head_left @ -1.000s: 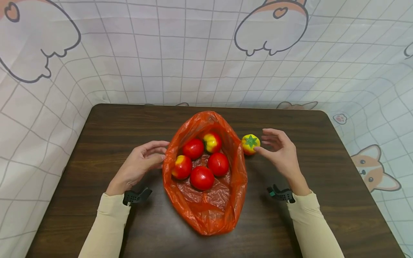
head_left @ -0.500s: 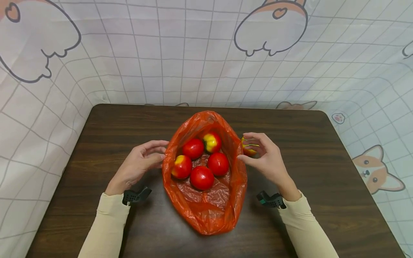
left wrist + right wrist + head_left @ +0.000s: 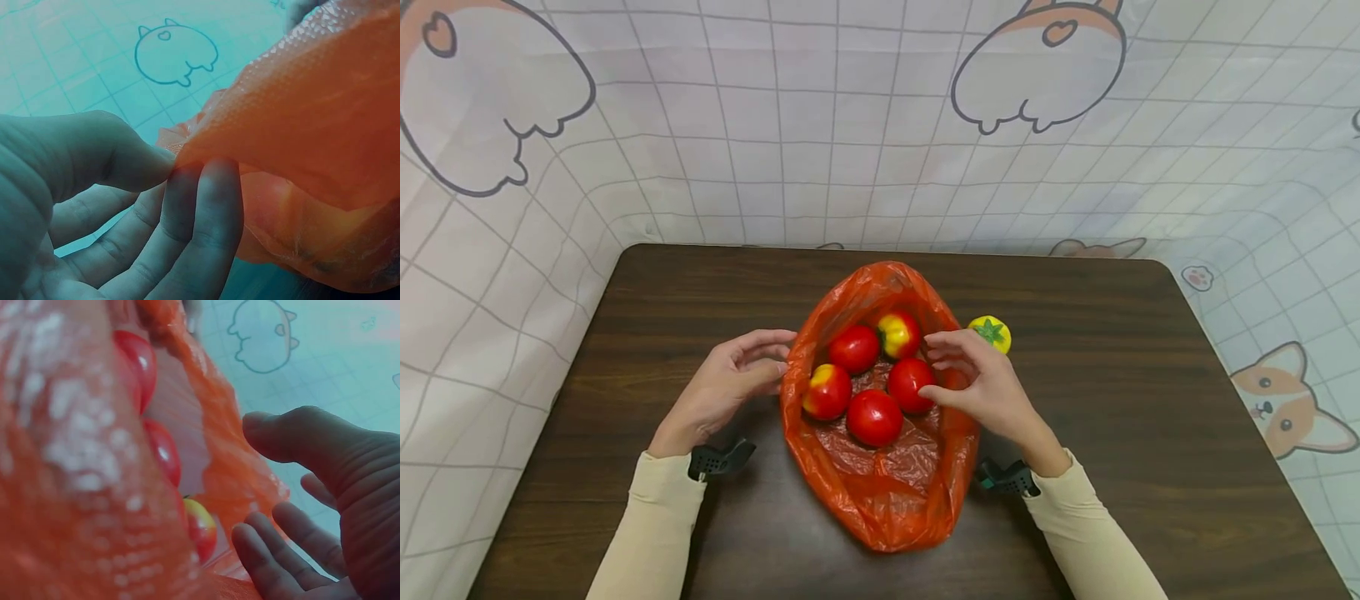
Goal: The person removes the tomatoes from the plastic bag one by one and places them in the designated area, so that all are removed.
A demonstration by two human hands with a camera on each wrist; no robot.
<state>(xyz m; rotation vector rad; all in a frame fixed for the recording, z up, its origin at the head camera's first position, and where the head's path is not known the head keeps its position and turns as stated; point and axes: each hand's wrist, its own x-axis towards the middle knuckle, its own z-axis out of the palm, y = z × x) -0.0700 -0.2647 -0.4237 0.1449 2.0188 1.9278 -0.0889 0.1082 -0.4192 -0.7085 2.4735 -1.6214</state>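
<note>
A red plastic bag (image 3: 868, 533) stands wide-mouthed in the middle of the table. Inside lie several glossy, tomato-like fruits, among them a plain red one (image 3: 874, 418) and a red-and-yellow one (image 3: 827, 392). My left hand (image 3: 724, 383) pinches the bag's left rim between thumb and fingers, clearly so in the left wrist view. Over the bag's right part hovers my right hand (image 3: 988, 387), fingers parted and holding nothing, its tips near a red fruit (image 3: 911, 385). Behind that hand, outside the bag, a yellow fruit with a green star-shaped top (image 3: 991, 333) is partly hidden.
The dark wooden table (image 3: 1112, 367) reaches back to a white gridded cloth (image 3: 865, 125) with cartoon animal prints, which also hangs along both sides. A dark wrist-worn device (image 3: 721, 457) sits on the left wrist, with another (image 3: 1006, 477) on the right.
My right hand has moved left, from beside the yellow fruit, past it and over the bag's right rim. That fruit stays outside the bag. The left hand keeps its place at the rim.
</note>
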